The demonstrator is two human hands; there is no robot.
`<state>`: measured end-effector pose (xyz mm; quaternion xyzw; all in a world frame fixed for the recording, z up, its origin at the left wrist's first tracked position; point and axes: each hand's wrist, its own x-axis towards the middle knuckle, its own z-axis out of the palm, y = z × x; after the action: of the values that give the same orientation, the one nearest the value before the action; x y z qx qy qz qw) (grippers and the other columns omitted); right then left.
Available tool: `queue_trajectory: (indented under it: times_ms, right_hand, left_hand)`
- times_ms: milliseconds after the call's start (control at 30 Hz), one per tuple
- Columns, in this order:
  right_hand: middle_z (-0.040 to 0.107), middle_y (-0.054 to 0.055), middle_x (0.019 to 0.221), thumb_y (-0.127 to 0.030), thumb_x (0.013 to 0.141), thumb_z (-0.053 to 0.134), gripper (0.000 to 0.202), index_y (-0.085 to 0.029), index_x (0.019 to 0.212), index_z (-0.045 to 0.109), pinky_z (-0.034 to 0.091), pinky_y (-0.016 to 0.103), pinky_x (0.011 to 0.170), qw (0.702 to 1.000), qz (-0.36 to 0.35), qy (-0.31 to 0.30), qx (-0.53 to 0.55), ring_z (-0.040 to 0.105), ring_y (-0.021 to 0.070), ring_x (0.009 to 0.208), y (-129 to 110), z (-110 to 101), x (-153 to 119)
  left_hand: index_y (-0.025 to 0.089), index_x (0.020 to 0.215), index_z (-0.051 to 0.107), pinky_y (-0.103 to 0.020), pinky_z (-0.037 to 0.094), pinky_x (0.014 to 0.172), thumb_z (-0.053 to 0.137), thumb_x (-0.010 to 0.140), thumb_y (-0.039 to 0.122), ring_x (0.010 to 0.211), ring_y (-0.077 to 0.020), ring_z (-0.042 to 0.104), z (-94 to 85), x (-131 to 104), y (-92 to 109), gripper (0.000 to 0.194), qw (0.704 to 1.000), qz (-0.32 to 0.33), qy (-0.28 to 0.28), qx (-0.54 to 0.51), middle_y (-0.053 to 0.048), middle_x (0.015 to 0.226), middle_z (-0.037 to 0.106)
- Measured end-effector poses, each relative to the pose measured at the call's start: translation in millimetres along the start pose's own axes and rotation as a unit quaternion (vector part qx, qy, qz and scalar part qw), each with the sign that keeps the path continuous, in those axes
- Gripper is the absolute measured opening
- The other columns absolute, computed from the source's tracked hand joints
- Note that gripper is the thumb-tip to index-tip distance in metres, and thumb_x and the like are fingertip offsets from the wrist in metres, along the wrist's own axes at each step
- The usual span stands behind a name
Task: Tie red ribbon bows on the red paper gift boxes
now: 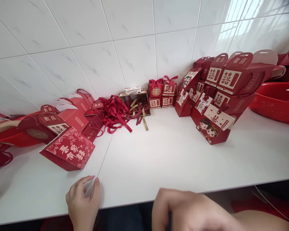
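Nearest the camera, right hand [190, 210], blurred, with fingers curled inward at the front edge of the white worktop [144, 166]; impossible to tell whether clamped on something. Well apart from it, left hand [83, 199] over the same edge, thumb and fingertips slightly parted, with pale surface visible through the gap. Between the two, below the edge, dark cloth [125, 219]. Just beyond the left hand, near but not touching, red flowered box [72, 150] with pale characters on a sloping face. Behind that, more red boxes [75, 118], crowded together. Farther left of the left hand, red basin [14, 141] with another person's forearm [4, 128] reaching across it. Straight ahead of the gap between the hands, against the tiled wall [135, 54]: heap of red ribbon [114, 110], then open carton [148, 102] with gold and dark red strips spilling out, then small boxes [155, 92] stacked in two layers, bows on top. Beyond the right hand, box with a cartoon couple [207, 130] in front of tall stacked handled boxes [231, 77]; farther right, large red tub [274, 107].
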<state>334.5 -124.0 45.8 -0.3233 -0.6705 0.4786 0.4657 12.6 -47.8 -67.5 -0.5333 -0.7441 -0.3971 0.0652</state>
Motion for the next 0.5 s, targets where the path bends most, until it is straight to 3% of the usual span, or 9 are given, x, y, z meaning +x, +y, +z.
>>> queue_trajectory:
  times_ms: [33, 67, 133, 200, 233, 333, 433, 500]
  right_hand:
    - [0.067, 0.005, 0.083, -0.051, 0.087, 0.045, 0.047, -0.021, 0.052, 0.054, 0.050, 0.025, 0.070, 0.993, -0.020, -0.112, -0.012, 0.063, 0.0143, 0.089, 7.9, -2.3, 17.3]
    - [0.065, 0.007, 0.086, -0.043, 0.091, 0.042, 0.038, -0.020, 0.064, 0.057, 0.050, 0.027, 0.076, 0.991, -0.023, -0.129, -0.035, 0.062, 0.0148, 0.087, 19.2, -5.8, 36.3]
    - [0.062, 0.007, 0.088, -0.028, 0.095, 0.034, 0.033, -0.019, 0.074, 0.058, 0.048, 0.032, 0.086, 0.985, -0.019, -0.085, -0.146, 0.059, 0.0162, 0.089, 51.3, -16.2, 76.6]
    - [0.059, 0.005, 0.080, -0.022, 0.095, 0.032, 0.037, -0.020, 0.066, 0.054, 0.046, 0.033, 0.085, 0.951, -0.007, -0.055, -0.305, 0.057, 0.0169, 0.085, 91.1, -29.7, 116.0]
    - [0.057, 0.005, 0.076, -0.022, 0.095, 0.035, 0.036, -0.020, 0.064, 0.053, 0.045, 0.035, 0.085, 0.942, 0.005, -0.024, -0.334, 0.056, 0.0188, 0.083, 111.2, -36.7, 133.8]
    - [0.056, 0.009, 0.095, -0.010, 0.086, 0.042, 0.019, -0.018, 0.082, 0.058, 0.044, 0.038, 0.086, 0.924, 0.019, 0.049, -0.378, 0.053, 0.0230, 0.093, 161.6, -54.1, 173.8]
    - [0.051, 0.011, 0.115, 0.001, 0.075, 0.044, 0.037, -0.018, 0.104, 0.056, 0.042, 0.040, 0.091, 0.914, 0.023, 0.092, -0.394, 0.049, 0.0250, 0.106, 192.5, -64.0, 190.8]
    - [0.049, 0.010, 0.118, 0.002, 0.073, 0.043, 0.041, -0.019, 0.106, 0.054, 0.042, 0.040, 0.092, 0.914, 0.023, 0.105, -0.392, 0.049, 0.0240, 0.108, 204.6, -67.7, 192.8]
  left_hand:
    - [0.021, 0.087, 0.062, -0.046, 0.046, 0.088, 0.053, 0.074, 0.048, 0.094, -0.0293, 0.058, -1.4, 3.3, -2.4, 0.031, 0.999, -0.001, -0.027, -0.020, -0.009, 0.100, 0.061]
    - [0.021, 0.086, 0.062, -0.044, 0.048, 0.085, 0.054, 0.073, 0.050, 0.096, -0.0292, 0.058, -2.6, 7.5, -3.6, 0.033, 0.997, -0.007, -0.053, -0.046, -0.009, 0.101, 0.062]
    - [0.021, 0.084, 0.063, -0.039, 0.052, 0.079, 0.055, 0.071, 0.052, 0.094, -0.0274, 0.060, -2.9, 18.6, -0.3, 0.035, 0.990, -0.012, -0.101, -0.102, -0.008, 0.097, 0.063]
    - [0.021, 0.083, 0.062, -0.035, 0.053, 0.076, 0.056, 0.072, 0.051, 0.090, -0.0248, 0.063, 3.8, 33.0, 13.6, 0.033, 0.976, 0.015, -0.170, -0.135, -0.006, 0.093, 0.065]
    - [0.021, 0.084, 0.062, -0.034, 0.053, 0.076, 0.056, 0.074, 0.049, 0.090, -0.0238, 0.063, 11.2, 41.7, 24.2, 0.030, 0.966, 0.043, -0.215, -0.139, -0.006, 0.093, 0.065]
    - [0.021, 0.089, 0.062, -0.032, 0.054, 0.072, 0.054, 0.079, 0.039, 0.086, -0.0209, 0.065, 51.4, 75.5, 64.0, 0.022, 0.931, 0.115, -0.320, -0.134, -0.006, 0.099, 0.065]
    - [0.019, 0.088, 0.063, -0.033, 0.054, 0.074, 0.060, 0.076, 0.027, 0.079, -0.0196, 0.066, 109.4, 120.5, 100.6, 0.015, 0.934, 0.136, -0.312, -0.105, -0.005, 0.091, 0.066]
    - [0.017, 0.093, 0.063, -0.037, 0.052, 0.080, 0.064, 0.077, 0.024, 0.084, -0.0215, 0.065, 147.2, 151.1, 117.6, 0.017, 0.947, 0.124, -0.286, -0.079, -0.006, 0.089, 0.066]
